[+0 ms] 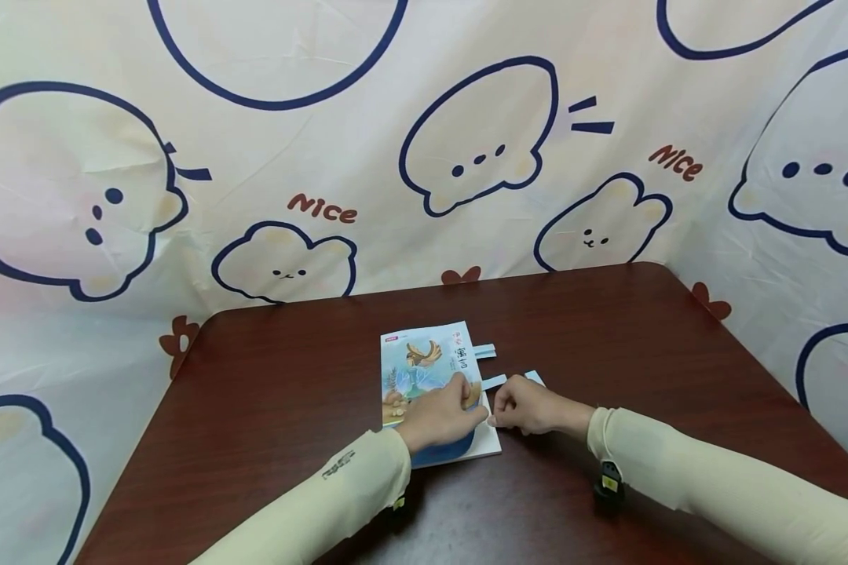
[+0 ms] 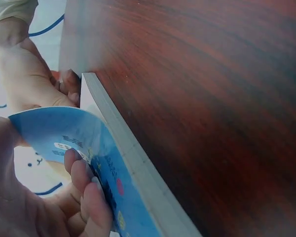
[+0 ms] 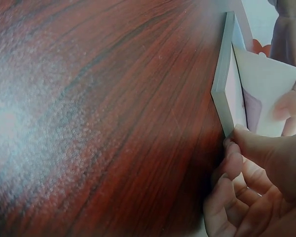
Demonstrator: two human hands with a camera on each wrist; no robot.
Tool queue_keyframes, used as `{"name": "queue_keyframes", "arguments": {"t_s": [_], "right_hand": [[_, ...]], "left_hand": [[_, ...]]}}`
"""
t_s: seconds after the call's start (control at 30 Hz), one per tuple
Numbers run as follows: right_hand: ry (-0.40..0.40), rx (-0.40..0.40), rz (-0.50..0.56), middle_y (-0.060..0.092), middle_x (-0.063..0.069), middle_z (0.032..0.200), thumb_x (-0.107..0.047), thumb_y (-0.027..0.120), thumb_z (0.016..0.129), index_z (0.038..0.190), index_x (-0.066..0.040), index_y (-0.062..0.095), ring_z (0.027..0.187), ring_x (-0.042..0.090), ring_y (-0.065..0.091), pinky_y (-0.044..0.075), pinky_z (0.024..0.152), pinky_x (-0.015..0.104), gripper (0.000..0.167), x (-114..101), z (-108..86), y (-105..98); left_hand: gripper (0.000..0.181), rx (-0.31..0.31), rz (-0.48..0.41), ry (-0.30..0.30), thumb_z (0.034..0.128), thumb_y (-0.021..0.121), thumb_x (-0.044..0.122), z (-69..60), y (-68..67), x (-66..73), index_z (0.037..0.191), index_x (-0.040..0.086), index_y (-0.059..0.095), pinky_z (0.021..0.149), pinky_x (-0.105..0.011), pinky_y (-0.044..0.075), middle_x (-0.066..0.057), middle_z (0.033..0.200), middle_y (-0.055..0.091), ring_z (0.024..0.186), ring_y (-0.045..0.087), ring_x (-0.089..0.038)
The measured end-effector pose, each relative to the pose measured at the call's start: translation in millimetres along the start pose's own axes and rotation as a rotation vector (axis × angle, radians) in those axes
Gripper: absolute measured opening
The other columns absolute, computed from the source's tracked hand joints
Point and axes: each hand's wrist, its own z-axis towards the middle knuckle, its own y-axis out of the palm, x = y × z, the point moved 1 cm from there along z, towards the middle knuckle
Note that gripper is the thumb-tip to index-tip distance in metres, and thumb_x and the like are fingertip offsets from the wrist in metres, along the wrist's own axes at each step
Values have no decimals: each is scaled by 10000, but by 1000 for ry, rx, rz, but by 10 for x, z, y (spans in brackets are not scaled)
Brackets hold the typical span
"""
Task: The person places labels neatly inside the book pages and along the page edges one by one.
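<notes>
A thin softcover book (image 1: 417, 357) with a light blue illustrated front lies on the brown table. Its cover (image 2: 64, 131) is bent up at the near right corner. My left hand (image 1: 441, 416) holds that lifted cover between thumb and fingers. At the book's right edge, my right hand (image 1: 533, 404) pinches the page block (image 3: 229, 106), thumb on top and a fingertip at the underside. White inner paper shows beneath the raised cover. Light blue paper tabs (image 1: 485, 351) stick out from the book's right side, one of them close to my right hand.
Another small light blue strip (image 1: 535, 377) shows just beyond my right hand. The dark brown tabletop (image 1: 290, 377) surrounds the book. A cloth with cartoon drawings (image 1: 367, 157) hangs behind the table and along its sides.
</notes>
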Motion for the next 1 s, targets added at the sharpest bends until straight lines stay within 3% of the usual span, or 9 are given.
{"name": "queue_keyframes", "arguments": {"t_s": [0.23,0.5,0.7,0.8,0.87,1.0], "right_hand": [[4,11,-4,550,-8,538,-73,707,918,715,8,688,432,33,462,404,445,177,220,-1,-11,-1],[11,31,-13,566,14,535,-78,715,909,712,2,688,425,37,465,409,448,195,215,-8,-24,4],[-2,37,-14,602,75,548,-79,714,913,721,6,692,434,46,478,436,459,216,212,-13,-39,7],[-7,41,-13,603,90,548,-77,712,915,722,7,691,437,53,481,443,463,226,211,-8,-43,3],[-7,44,-13,597,85,545,-78,713,915,720,5,689,438,56,481,443,465,230,213,-2,-41,0],[-1,46,-16,588,65,542,-93,718,914,715,-8,687,441,56,481,440,464,229,218,14,-32,2]], "left_hand": [[271,-34,-109,7,959,477,388,-23,-30,-52,1097,155,464,527,-303,318,7,722,462,528,360,-149],[339,-141,-353,-3,984,513,360,-27,-79,-120,1228,138,432,533,-321,419,-60,747,580,580,526,-193],[295,-151,-379,-18,1036,430,338,-29,-102,-135,1247,132,418,532,-331,420,-84,908,591,559,504,-205],[292,-154,-392,-18,1055,400,330,-28,-113,-136,1260,122,410,528,-330,420,-100,898,575,550,504,-206],[295,-153,-391,-18,1050,412,335,-28,-116,-133,1259,126,411,534,-331,424,-105,957,601,555,508,-205],[321,-153,-383,-27,1017,480,357,-23,-113,-134,1250,146,416,553,-330,438,-96,927,620,591,532,-205]]}}
